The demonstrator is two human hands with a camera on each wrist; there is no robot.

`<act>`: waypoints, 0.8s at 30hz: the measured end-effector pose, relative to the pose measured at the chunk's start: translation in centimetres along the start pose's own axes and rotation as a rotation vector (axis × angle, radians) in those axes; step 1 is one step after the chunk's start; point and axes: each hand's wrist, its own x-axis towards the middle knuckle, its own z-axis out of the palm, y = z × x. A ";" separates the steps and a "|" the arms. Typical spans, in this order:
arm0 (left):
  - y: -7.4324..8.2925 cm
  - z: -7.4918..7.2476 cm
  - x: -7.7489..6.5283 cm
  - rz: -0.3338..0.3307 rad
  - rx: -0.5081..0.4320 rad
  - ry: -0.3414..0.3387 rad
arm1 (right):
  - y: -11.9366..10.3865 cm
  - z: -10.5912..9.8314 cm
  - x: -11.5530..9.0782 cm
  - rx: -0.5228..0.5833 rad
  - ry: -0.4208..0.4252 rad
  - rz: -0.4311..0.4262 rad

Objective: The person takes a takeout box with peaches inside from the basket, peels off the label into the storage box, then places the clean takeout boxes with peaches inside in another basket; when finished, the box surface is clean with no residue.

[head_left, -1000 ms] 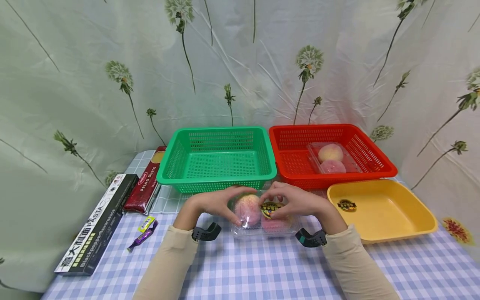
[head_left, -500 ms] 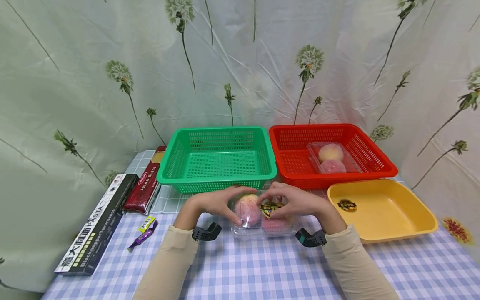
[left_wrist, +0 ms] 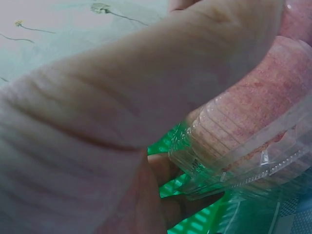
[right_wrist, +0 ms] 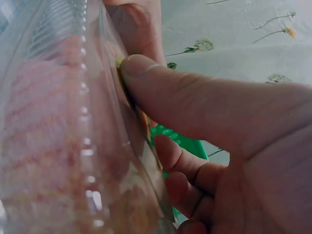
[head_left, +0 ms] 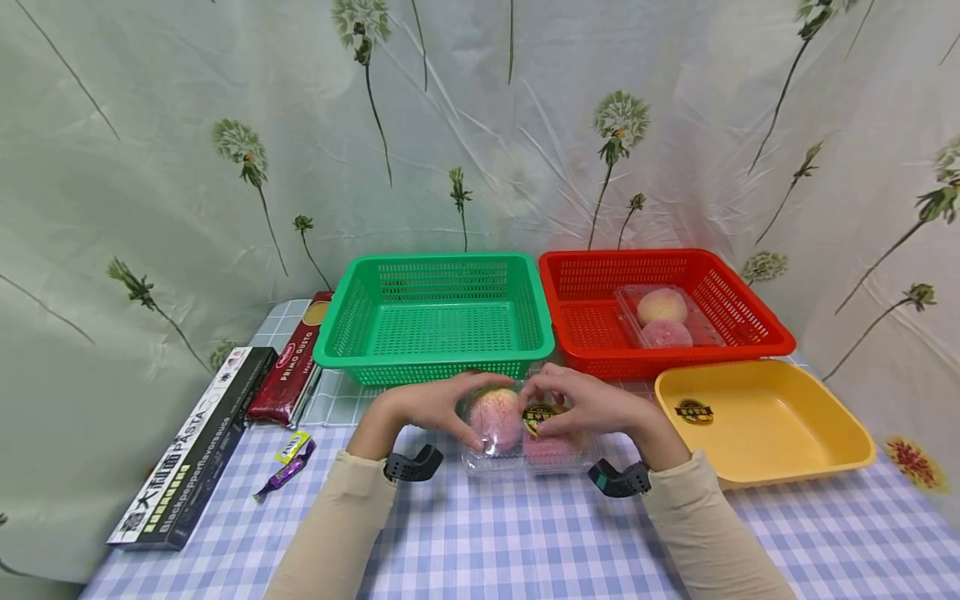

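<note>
A clear plastic fruit box point(head_left: 491, 467) with two pink-and-yellow peaches point(head_left: 497, 419) lies on the table in front of the green basket. My left hand point(head_left: 438, 407) holds the box at its left end, thumb over the near side and fingers at the far side. On the right half of the lid is a round black-and-gold sticker point(head_left: 534, 417). My right hand point(head_left: 600, 402) has its thumb and curled fingers at the sticker's edges. In the right wrist view the right thumb point(right_wrist: 161, 92) presses on the sticker's rim, against the lid.
Behind stand a green basket point(head_left: 433, 363) and a red basket point(head_left: 600, 363), the red one holding another box of peaches point(head_left: 663, 318). A yellow tray point(head_left: 780, 475) with a similar sticker sits right. Leftward lie a black pasta box point(head_left: 198, 454), a red pasta pack point(head_left: 288, 383) and small candies point(head_left: 285, 475).
My right hand and wrist have shifted very slightly to the left over the sticker. The left hand and the fruit box stay where they were.
</note>
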 end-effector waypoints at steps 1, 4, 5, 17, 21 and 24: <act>0.0 0.0 0.0 0.000 0.000 0.001 | 0.0 0.0 0.0 0.005 0.004 -0.003; -0.1 0.0 0.0 0.002 0.000 0.003 | 0.1 0.0 0.0 0.023 0.014 -0.024; -0.1 0.0 0.0 0.005 0.000 0.003 | 0.1 0.0 0.1 0.025 0.019 -0.036; 0.1 0.0 0.0 0.007 0.001 -0.003 | 0.0 -0.3 0.0 0.116 0.046 0.004; 0.1 0.0 0.0 0.010 -0.003 -0.004 | -0.1 -0.5 -0.2 0.129 0.054 0.004; 0.1 0.0 0.0 0.012 -0.007 -0.004 | 0.0 -0.7 -0.3 0.147 0.050 -0.015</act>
